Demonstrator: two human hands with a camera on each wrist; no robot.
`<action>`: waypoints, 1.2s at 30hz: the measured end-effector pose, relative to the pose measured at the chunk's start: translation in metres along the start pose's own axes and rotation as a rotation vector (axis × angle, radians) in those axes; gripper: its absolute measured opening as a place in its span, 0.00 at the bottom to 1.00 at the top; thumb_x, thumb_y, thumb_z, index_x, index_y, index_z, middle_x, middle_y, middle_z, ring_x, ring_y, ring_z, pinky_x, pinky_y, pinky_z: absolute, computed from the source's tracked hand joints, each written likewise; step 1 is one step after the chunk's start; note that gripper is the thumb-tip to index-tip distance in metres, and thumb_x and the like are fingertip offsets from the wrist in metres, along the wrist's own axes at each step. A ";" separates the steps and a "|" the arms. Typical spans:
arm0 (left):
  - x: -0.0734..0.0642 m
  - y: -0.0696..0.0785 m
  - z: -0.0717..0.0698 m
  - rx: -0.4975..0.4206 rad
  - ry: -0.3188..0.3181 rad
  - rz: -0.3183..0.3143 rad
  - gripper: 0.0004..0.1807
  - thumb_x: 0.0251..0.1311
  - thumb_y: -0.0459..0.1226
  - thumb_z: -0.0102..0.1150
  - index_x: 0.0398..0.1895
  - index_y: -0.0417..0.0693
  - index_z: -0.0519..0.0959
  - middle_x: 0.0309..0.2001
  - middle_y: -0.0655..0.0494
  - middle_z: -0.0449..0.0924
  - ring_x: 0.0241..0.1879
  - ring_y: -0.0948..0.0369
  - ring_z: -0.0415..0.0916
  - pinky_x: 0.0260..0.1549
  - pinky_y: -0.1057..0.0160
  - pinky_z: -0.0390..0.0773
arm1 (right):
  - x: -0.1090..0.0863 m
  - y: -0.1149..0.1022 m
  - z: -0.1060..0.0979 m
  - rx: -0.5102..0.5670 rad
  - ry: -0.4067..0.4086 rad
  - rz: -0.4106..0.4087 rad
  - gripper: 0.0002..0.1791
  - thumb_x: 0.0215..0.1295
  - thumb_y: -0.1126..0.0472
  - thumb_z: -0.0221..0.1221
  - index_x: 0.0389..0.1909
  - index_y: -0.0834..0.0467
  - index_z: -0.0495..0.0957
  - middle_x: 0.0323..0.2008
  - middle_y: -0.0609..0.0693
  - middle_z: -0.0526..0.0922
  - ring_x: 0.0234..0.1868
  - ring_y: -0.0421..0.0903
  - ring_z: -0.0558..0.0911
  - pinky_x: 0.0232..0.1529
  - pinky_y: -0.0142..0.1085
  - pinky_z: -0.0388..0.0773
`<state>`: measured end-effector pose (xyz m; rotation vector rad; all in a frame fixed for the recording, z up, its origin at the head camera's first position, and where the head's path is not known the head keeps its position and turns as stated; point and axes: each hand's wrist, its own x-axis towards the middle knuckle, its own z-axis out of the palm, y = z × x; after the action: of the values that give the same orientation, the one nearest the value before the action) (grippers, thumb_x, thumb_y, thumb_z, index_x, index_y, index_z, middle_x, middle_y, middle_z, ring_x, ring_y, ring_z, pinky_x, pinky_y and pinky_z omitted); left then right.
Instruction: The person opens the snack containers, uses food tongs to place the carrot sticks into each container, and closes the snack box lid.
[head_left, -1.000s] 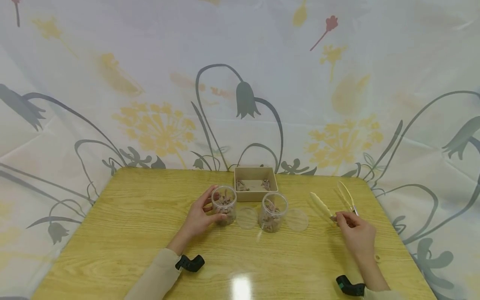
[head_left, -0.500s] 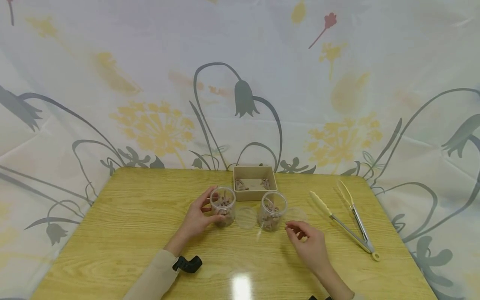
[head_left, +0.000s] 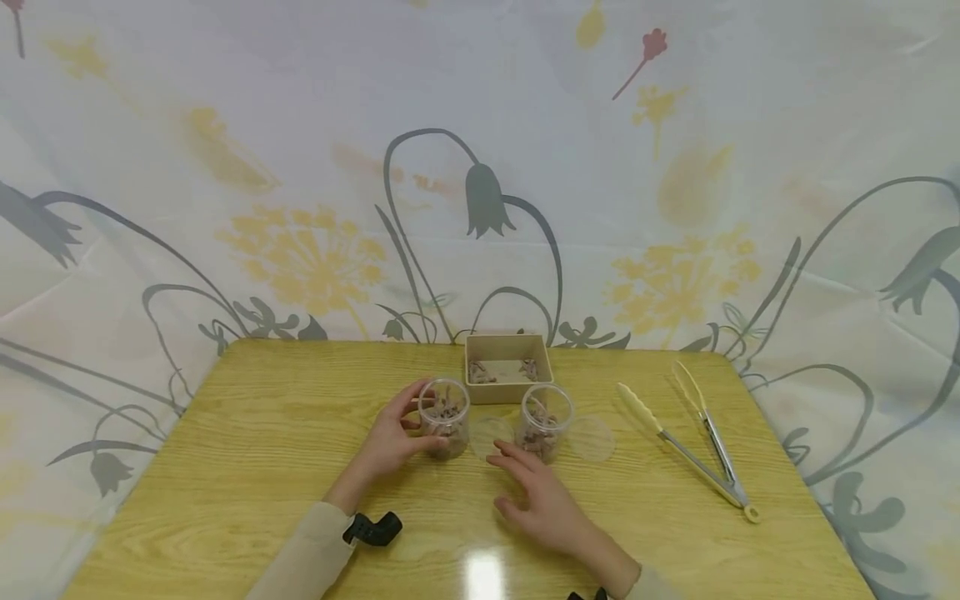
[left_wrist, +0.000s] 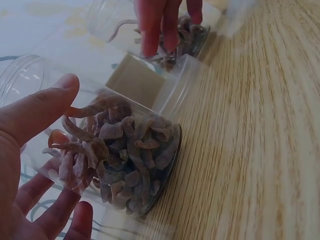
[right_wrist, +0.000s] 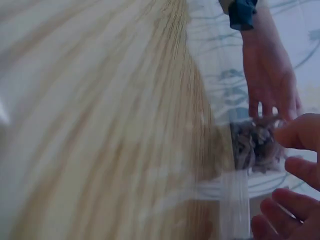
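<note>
My left hand (head_left: 387, 440) grips the left clear jar (left_wrist: 145, 150), thumb on the near side and fingers round the far side. Dried, brownish-purple curled strips (left_wrist: 127, 142) fill much of this open jar, which stands upright on the table. My right hand (head_left: 542, 507) reaches in with fingers spread and relaxed, holding nothing. Its fingertips hover by a clear round lid (head_left: 486, 433) between the two jars; contact cannot be made out. The second open jar (head_left: 547, 410), with similar strips, stands just beyond the right hand, which partly covers it.
Behind the jars is a beige rectangular box (head_left: 508, 392) with a few strips in its corners. Another clear lid (head_left: 592, 439) lies right of the second jar. Metal tongs (head_left: 705, 467) with cream tips lie spread at the right. A patterned cloth (head_left: 480, 275) hangs behind the wooden table.
My right hand has let go of the tongs and moved left across the table, past the right lid, to the lid between the jars. The left hand stays on its jar.
</note>
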<state>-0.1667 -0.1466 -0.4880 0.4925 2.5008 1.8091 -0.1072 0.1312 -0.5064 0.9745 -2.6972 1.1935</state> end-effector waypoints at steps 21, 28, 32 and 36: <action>-0.001 -0.003 0.001 0.006 0.002 -0.021 0.49 0.50 0.34 0.77 0.75 0.53 0.62 0.62 0.44 0.72 0.61 0.47 0.71 0.48 0.53 0.78 | 0.033 -0.008 0.013 -0.246 0.040 -0.025 0.15 0.52 0.66 0.68 0.43 0.56 0.85 0.44 0.50 0.85 0.50 0.50 0.78 0.54 0.46 0.76; 0.000 -0.004 -0.001 0.027 0.000 0.000 0.49 0.50 0.34 0.77 0.76 0.53 0.62 0.62 0.44 0.72 0.61 0.45 0.71 0.47 0.52 0.78 | 0.034 -0.011 0.013 -0.247 -0.018 0.022 0.21 0.55 0.58 0.70 0.51 0.53 0.81 0.52 0.52 0.73 0.53 0.51 0.70 0.50 0.48 0.75; 0.000 -0.005 -0.001 0.035 0.002 0.000 0.49 0.50 0.34 0.78 0.75 0.53 0.62 0.62 0.45 0.73 0.61 0.46 0.71 0.45 0.54 0.78 | 0.033 -0.010 0.014 -0.256 -0.042 0.023 0.20 0.54 0.55 0.71 0.47 0.52 0.79 0.57 0.55 0.71 0.57 0.55 0.68 0.53 0.52 0.73; 0.000 -0.005 -0.001 0.036 0.001 0.001 0.49 0.50 0.35 0.78 0.75 0.52 0.62 0.61 0.45 0.73 0.61 0.45 0.72 0.45 0.55 0.79 | 0.032 -0.009 0.016 -0.236 -0.051 0.032 0.18 0.52 0.55 0.72 0.42 0.51 0.78 0.56 0.55 0.71 0.57 0.56 0.67 0.55 0.53 0.71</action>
<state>-0.1680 -0.1488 -0.4927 0.4942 2.5387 1.7679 -0.1252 0.0989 -0.5032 0.9424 -2.8198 0.8389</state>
